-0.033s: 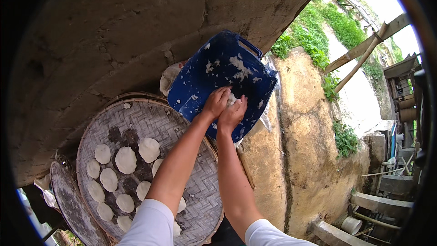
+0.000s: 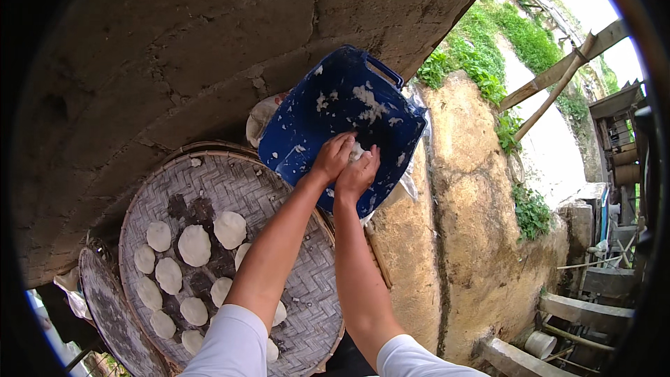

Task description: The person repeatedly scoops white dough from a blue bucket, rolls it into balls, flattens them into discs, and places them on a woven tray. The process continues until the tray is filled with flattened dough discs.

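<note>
Over a blue plastic tub (image 2: 293,129), my left hand (image 2: 335,158) and my right hand (image 2: 357,177) are cupped close together. Between them sits a lump of white dough (image 2: 357,151), partly covered by the fingers. White crumbs and a larger smear of dough (image 2: 368,100) stick to the tub's inside. To the left, below my left forearm, a round woven bamboo tray (image 2: 303,307) carries several flattened white dough rounds (image 2: 194,245); my forearm hides some of them.
Behind the tub rises a rough block wall (image 2: 174,49). A second woven tray (image 2: 115,307) leans at the lower left. On the right are a worn concrete ledge (image 2: 464,167), a wooden beam (image 2: 551,73) and green plants (image 2: 530,211). A pale sack (image 2: 262,120) shows beside the tub.
</note>
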Demonstrator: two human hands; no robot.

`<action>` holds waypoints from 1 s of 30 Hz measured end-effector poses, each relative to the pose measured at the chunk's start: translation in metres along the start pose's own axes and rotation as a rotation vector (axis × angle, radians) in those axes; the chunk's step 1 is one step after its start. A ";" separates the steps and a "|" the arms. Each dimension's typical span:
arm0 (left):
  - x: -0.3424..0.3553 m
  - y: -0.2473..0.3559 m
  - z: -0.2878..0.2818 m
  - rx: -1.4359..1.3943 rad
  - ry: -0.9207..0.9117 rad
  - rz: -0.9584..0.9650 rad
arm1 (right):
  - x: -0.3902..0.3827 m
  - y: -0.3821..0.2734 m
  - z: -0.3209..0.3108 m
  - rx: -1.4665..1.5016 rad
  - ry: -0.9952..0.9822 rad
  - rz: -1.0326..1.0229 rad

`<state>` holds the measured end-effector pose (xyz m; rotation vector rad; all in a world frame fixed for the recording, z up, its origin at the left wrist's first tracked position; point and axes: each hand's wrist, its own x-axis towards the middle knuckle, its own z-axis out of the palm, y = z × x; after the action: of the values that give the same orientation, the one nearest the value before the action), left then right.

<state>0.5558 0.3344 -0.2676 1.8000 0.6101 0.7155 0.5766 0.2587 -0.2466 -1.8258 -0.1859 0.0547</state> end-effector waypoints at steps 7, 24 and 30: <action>-0.006 0.017 0.002 -0.807 0.007 -0.463 | 0.009 -0.002 0.015 0.283 -0.043 0.244; -0.107 0.120 -0.076 -1.597 0.393 -0.698 | -0.078 -0.099 -0.059 1.254 -0.519 0.944; -0.150 0.138 -0.075 -1.758 0.236 -0.526 | -0.113 -0.118 -0.091 0.108 -0.585 -0.540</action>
<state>0.4076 0.2346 -0.1440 -0.0727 0.3094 0.6777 0.4662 0.1838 -0.1161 -1.5574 -1.0578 0.2135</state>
